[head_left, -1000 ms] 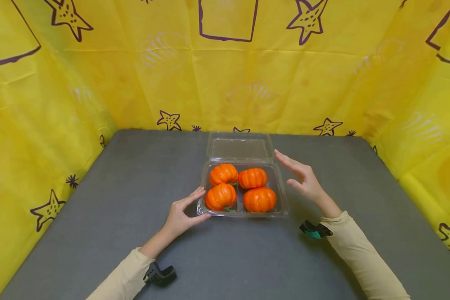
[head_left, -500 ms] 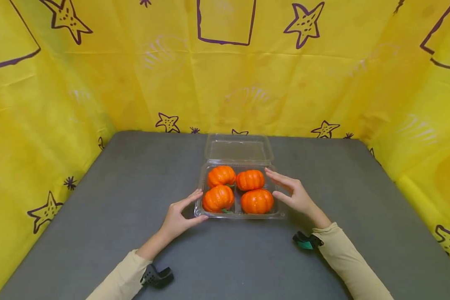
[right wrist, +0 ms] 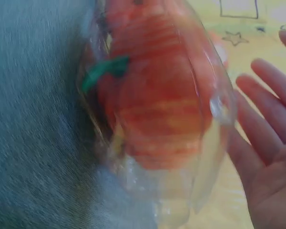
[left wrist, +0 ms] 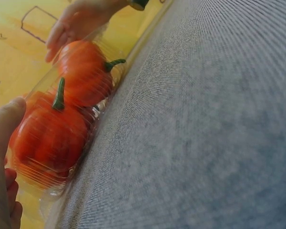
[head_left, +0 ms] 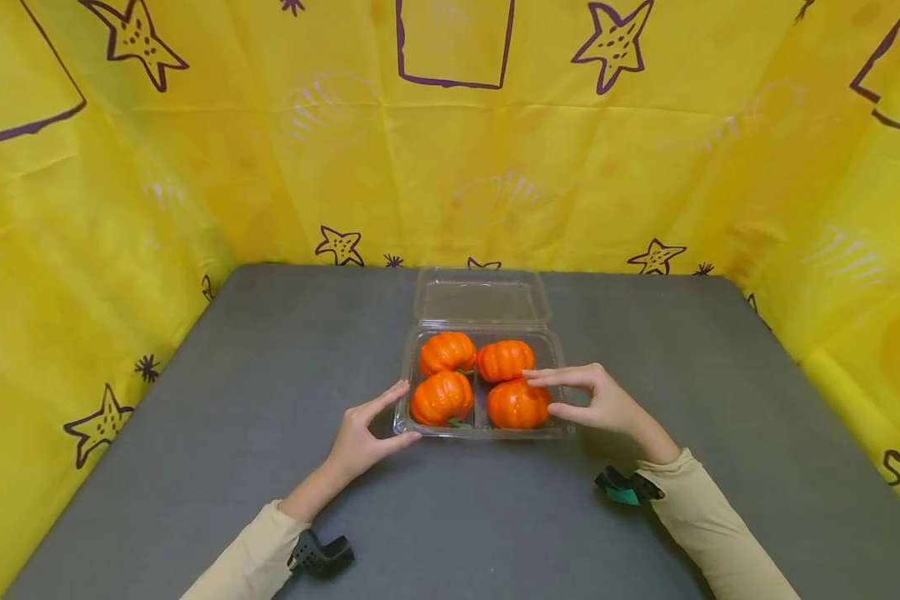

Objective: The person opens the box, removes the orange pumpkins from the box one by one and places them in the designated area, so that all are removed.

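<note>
A clear plastic clamshell container (head_left: 487,432) holds several small orange toy pumpkins, two on either side of its middle divider. My left hand (head_left: 360,437) is at its front left corner, fingers along the left rim and thumb at the front edge, near the front left pumpkin (head_left: 441,398). In the left wrist view that thumb (left wrist: 7,121) lies beside the clear wall. My right hand (head_left: 607,404) reaches over the right rim, its extended fingers overlapping the front right pumpkin (head_left: 517,407). In the right wrist view, the right fingers (right wrist: 262,119) are straight and spread beside the container's wall.
The hinged lid (head_left: 483,300) lies folded back behind the container. A dark grey cloth-covered table (head_left: 307,333) lies underneath. Yellow patterned fabric (head_left: 450,167) hangs around the back and sides. Black straps (head_left: 322,550) sit at both wrists.
My right hand has moved from beside the container's back right corner inward and toward me, over the front right pumpkin. My left hand stays at the front left corner.
</note>
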Available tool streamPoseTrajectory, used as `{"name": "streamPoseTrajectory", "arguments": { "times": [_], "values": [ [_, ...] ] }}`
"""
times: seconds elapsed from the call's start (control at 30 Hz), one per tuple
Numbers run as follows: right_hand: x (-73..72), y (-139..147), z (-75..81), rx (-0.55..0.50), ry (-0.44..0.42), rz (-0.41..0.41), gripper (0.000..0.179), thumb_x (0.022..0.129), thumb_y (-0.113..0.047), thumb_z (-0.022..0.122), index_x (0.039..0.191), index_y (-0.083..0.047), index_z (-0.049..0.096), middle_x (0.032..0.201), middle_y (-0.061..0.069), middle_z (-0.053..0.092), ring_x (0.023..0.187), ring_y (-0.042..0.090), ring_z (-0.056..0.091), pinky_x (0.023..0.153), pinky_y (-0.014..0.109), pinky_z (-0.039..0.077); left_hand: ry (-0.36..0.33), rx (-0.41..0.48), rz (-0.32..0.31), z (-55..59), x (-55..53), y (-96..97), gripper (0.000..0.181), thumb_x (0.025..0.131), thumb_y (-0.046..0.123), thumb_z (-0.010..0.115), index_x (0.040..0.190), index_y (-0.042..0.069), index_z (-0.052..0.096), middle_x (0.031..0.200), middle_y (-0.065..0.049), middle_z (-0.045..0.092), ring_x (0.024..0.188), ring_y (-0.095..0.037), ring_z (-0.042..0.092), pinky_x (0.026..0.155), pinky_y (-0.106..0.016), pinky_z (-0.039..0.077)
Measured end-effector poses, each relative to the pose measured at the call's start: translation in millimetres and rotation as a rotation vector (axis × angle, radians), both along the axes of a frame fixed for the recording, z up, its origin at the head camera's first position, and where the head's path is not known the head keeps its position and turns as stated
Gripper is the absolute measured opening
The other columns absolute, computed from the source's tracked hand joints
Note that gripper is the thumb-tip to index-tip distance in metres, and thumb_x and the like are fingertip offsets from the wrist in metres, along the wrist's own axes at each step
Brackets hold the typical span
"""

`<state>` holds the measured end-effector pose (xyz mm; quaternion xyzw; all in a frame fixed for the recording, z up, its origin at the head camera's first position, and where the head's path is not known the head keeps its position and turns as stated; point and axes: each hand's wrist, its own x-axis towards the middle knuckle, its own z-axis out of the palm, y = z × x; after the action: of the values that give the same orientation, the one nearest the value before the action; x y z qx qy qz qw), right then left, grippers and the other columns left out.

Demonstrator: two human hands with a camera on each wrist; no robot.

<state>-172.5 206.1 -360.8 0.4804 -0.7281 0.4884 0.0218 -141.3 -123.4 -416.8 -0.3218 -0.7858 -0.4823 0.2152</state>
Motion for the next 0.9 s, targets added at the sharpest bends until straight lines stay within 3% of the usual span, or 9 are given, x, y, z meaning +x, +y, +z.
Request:
{"name": "streamPoseTrajectory", "arguments": {
  "times": [0.3,0.4,0.53,0.7,0.9],
  "values": [
    [-2.1,-2.6,-4.7,0.018,-0.057,0.071,0.035,0.067,0.022,0.063,0.101,0.013,0.061,0.108,0.030,0.054,0.109,0.041,0.046,0.095,0.031,0.035,0.004,-0.006,0.000,-0.3,0.0,-0.7,0.059,0.054,-0.006,0.081,0.106,-0.015,0.056,0.109,-0.029,0.055,0.101,-0.040,0.053,0.093,-0.024,0.037],
    [-2.0,-3.6,-4.6,0.041,-0.042,0.068,0.036,0.068,0.022,0.063,0.103,0.014,0.060,0.110,0.031,0.053,0.111,0.044,0.043,0.097,0.032,0.032,0.002,-0.001,-0.007,-0.3,-0.2,0.1,0.059,0.054,-0.006,0.081,0.106,-0.016,0.056,0.109,-0.029,0.055,0.101,-0.040,0.053,0.093,-0.024,0.036],
    [-2.0,-7.9,-5.5,0.111,0.039,0.048,0.038,0.070,0.016,0.066,0.107,0.014,0.058,0.115,0.030,0.051,0.112,0.048,0.040,0.100,0.035,0.028,-0.002,0.003,-0.007,0.3,-0.6,0.6,0.059,0.054,-0.006,0.081,0.106,-0.016,0.056,0.109,-0.029,0.055,0.101,-0.040,0.053,0.093,-0.024,0.036],
    [-8.3,-6.8,-21.1,0.154,0.147,0.018,0.042,0.070,0.009,0.070,0.111,0.009,0.059,0.119,0.028,0.049,0.113,0.041,0.043,0.100,0.033,0.028,-0.004,0.003,-0.001,-0.9,-0.5,1.0,0.059,0.055,-0.006,0.081,0.107,-0.016,0.055,0.109,-0.029,0.055,0.101,-0.040,0.053,0.093,-0.024,0.036],
    [-18.1,1.0,-38.0,0.203,0.150,-0.020,0.047,0.074,-0.007,0.073,0.118,-0.003,0.059,0.127,0.013,0.049,0.119,0.028,0.042,0.099,0.026,0.028,-0.021,0.002,-0.006,-1.4,-0.3,0.8,0.059,0.055,-0.006,0.081,0.108,-0.015,0.055,0.111,-0.028,0.054,0.103,-0.038,0.052,0.094,-0.024,0.035]
  ]
}}
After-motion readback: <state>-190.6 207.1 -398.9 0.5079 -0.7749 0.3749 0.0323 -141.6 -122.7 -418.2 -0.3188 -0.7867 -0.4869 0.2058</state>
